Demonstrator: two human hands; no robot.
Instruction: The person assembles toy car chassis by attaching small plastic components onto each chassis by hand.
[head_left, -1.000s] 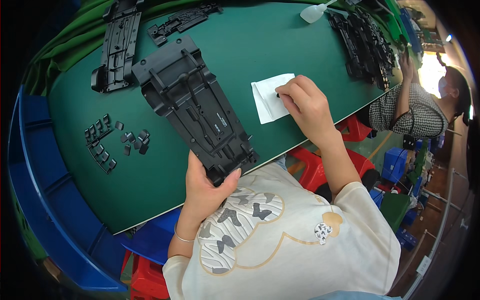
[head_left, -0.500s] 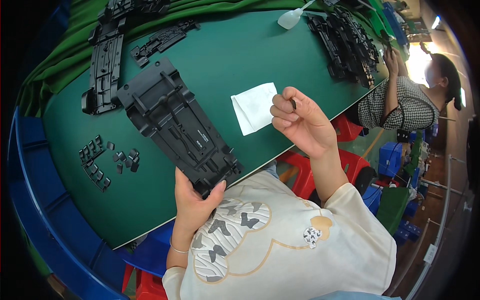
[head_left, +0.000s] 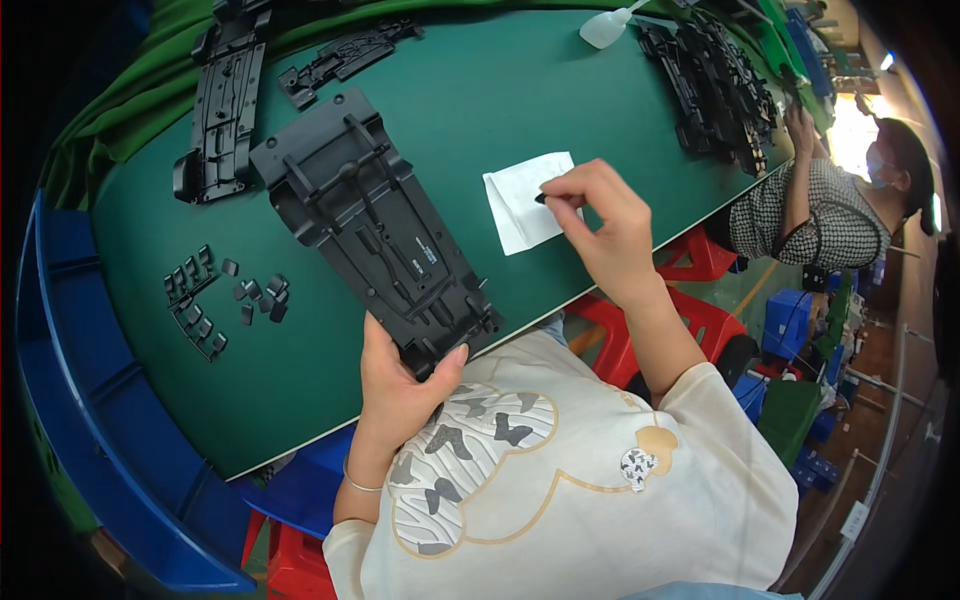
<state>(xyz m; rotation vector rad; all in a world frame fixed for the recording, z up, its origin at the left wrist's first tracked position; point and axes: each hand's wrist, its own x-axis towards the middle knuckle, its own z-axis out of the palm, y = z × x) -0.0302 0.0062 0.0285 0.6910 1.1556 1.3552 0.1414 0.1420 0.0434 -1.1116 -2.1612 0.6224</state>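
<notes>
My left hand (head_left: 405, 390) grips the near end of a black plastic model car chassis (head_left: 390, 245), thumb on top and fingers partly hidden beneath. The chassis slants away to the upper left over the green table. Between the thumb and forefinger of my right hand (head_left: 603, 220) is a small black plastic piece (head_left: 541, 198), pinched at its edge. This hand hovers over a folded white paper (head_left: 522, 215). To the left lie several loose black pieces (head_left: 265, 296) beside black sprues (head_left: 192, 300) that carry similar small parts.
Another long black chassis (head_left: 225, 120) and a narrower black frame (head_left: 345, 62) lie at the far left. A white squeeze bottle (head_left: 603, 30) stands at the back, near stacked black chassis parts (head_left: 705, 95). A co-worker (head_left: 815, 205) sits at the right. Red stools (head_left: 660, 325) flank me.
My right hand has turned over and come down toward the white paper, still pinching the small piece. The left hand keeps its hold on the chassis; the view has shifted slightly.
</notes>
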